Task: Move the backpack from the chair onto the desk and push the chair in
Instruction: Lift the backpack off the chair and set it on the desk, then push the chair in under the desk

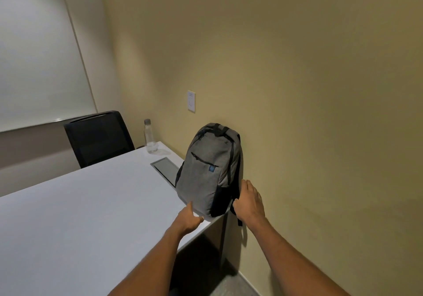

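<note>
A grey backpack with black straps stands upright on the right end of the white desk, leaning against the beige wall. My left hand rests on the desk at the backpack's lower front corner, fingers touching its base. My right hand is at the backpack's right side, between it and the wall, fingers curled against a black strap. Whether either hand grips the bag is unclear. A black chair stands at the far end of the desk.
A clear water bottle stands on the desk's far corner. A grey cable hatch is set into the desktop just left of the backpack. The wall with a white switch plate runs close along the desk's right end.
</note>
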The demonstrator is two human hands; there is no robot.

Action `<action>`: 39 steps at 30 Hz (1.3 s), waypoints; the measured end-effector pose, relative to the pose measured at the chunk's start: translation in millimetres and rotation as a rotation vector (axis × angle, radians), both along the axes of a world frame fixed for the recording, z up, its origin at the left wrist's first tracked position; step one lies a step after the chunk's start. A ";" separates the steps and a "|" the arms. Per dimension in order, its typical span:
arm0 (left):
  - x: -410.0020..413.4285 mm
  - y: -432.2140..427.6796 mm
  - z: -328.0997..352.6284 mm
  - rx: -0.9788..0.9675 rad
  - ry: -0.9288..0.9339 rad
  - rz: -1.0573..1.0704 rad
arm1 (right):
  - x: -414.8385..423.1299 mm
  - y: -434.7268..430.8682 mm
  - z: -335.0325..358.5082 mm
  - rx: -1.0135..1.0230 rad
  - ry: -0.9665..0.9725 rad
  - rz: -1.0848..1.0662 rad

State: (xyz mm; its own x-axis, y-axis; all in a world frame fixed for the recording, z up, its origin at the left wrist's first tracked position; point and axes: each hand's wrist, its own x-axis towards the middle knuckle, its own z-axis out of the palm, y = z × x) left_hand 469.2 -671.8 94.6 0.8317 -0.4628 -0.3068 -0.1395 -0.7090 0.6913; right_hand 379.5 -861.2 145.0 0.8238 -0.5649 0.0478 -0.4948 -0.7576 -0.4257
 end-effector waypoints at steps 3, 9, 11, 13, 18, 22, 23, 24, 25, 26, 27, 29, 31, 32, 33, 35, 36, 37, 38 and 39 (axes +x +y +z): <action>-38.6 27.2 -12.1 0.105 0.021 -0.036 | -40.9 21.2 -19.5 0.031 0.018 -0.006; -100.5 79.1 -49.3 0.251 0.060 -0.182 | -108.6 58.6 -74.9 0.128 0.122 0.030; -119.4 94.7 -60.5 0.286 0.080 -0.193 | -128.9 77.7 -94.3 0.205 0.151 0.049; -136.4 108.8 -68.0 0.297 0.093 -0.187 | -144.9 99.7 -109.0 0.264 0.166 0.082; -172.3 143.3 -69.9 0.266 0.040 -0.132 | -172.1 165.1 -117.8 0.327 0.159 0.167; -188.3 184.4 -55.3 0.207 -0.014 -0.149 | -187.2 226.5 -105.3 0.324 0.099 0.254; -191.1 197.6 -49.8 0.188 -0.028 -0.151 | -191.5 241.7 -100.7 0.315 0.072 0.268; -194.0 211.8 -43.9 0.168 -0.051 -0.156 | -196.2 257.0 -95.2 0.305 0.042 0.278; -197.4 227.6 -37.2 0.149 -0.081 -0.162 | -201.9 272.9 -88.7 0.296 0.011 0.284; -201.3 245.3 -30.3 0.129 -0.112 -0.166 | -208.3 290.4 -81.6 0.287 -0.020 0.286; -206.0 263.9 -22.8 0.105 -0.142 -0.168 | -215.4 308.6 -73.8 0.277 -0.050 0.284; -215.5 302.8 -6.8 0.049 -0.190 -0.161 | -230.8 346.8 -57.7 0.251 -0.111 0.283; -226.0 343.0 7.1 -0.005 -0.229 -0.152 | -248.3 387.5 -41.3 0.209 -0.149 0.297; -232.6 363.4 12.0 -0.018 -0.249 -0.153 | -257.4 408.3 -34.6 0.156 -0.161 0.307; -239.7 383.4 15.8 -0.019 -0.273 -0.158 | -266.2 428.8 -29.4 0.076 -0.172 0.318; -254.0 423.3 19.8 0.002 -0.316 -0.177 | -282.6 467.9 -22.7 -0.073 -0.178 0.330; -260.2 442.5 20.3 0.018 -0.329 -0.185 | -290.5 486.7 -20.6 -0.114 -0.171 0.330; -265.7 460.7 20.1 0.032 -0.339 -0.195 | -298.3 504.1 -19.9 -0.133 -0.157 0.331; -270.3 477.9 19.0 0.044 -0.345 -0.208 | -306.1 520.2 -21.0 -0.143 -0.142 0.333; -274.6 493.8 17.5 0.052 -0.349 -0.223 | -313.2 534.4 -23.5 -0.154 -0.123 0.337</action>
State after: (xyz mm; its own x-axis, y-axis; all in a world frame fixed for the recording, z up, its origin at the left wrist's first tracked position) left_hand 194.6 -178.0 112.0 0.7713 -0.6343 -0.0525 -0.5127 -0.6681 0.5393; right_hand 66.3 -326.8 121.5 0.9447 -0.2423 0.2210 -0.1598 -0.9285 -0.3352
